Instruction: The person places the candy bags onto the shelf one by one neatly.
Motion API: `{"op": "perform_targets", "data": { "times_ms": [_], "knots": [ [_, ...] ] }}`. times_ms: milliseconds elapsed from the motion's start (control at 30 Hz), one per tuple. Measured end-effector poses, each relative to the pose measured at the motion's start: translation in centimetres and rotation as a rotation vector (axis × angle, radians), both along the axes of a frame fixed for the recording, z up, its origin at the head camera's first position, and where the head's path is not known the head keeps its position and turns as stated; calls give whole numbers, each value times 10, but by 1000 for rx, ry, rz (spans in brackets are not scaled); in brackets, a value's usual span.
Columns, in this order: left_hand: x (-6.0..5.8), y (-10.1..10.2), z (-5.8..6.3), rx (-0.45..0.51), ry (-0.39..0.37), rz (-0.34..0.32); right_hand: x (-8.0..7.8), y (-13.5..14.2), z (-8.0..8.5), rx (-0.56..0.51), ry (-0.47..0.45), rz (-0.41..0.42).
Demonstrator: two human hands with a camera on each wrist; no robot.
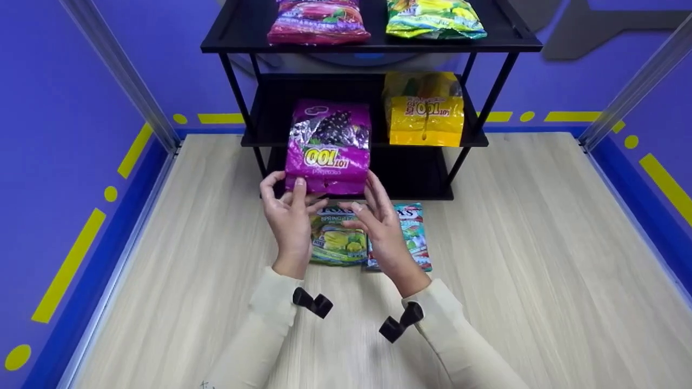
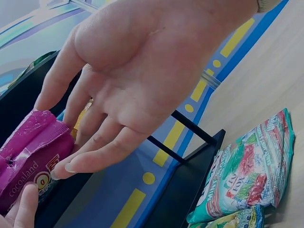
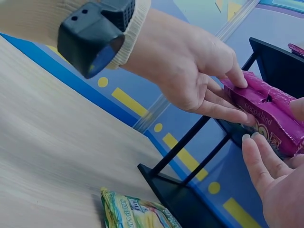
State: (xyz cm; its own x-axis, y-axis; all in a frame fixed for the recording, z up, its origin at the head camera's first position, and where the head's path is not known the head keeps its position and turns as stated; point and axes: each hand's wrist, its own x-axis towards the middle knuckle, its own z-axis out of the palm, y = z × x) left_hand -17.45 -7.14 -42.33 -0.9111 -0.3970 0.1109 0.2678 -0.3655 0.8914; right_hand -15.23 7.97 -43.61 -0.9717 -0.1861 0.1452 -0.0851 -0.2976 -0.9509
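A purple candy bag with dark berries on it extends over the front edge of the middle shelf, its lettering upside down in the head view. My left hand pinches its near left corner, thumb on top and fingers beneath. At the near right corner, my right hand has its fingers extended along the bag's side and under it, palm turned inward. The same purple bag shows at the left of the left wrist view. How much of the bag rests on the shelf is hidden.
The black rack holds a pink candy bag and a yellow-green bag on top. A yellow bag stands right on the middle shelf. Below the hands, a green bag and a teal-red bag lie on the floor.
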Motion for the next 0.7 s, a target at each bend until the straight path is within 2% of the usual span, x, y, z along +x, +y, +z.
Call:
{"op": "perform_targets", "data": {
  "times_ms": [233, 500, 700],
  "knots": [
    [1, -1, -1, -3, 9, -26, -1, 0, -2, -16, 29, -14],
    [4, -4, -1, -61, -26, -111, -3, -1, 0, -7, 6, -11],
    [2, -5, 2, -102, -44, -190, -8, 0, 0, 15, 7, -19]
  ]
}}
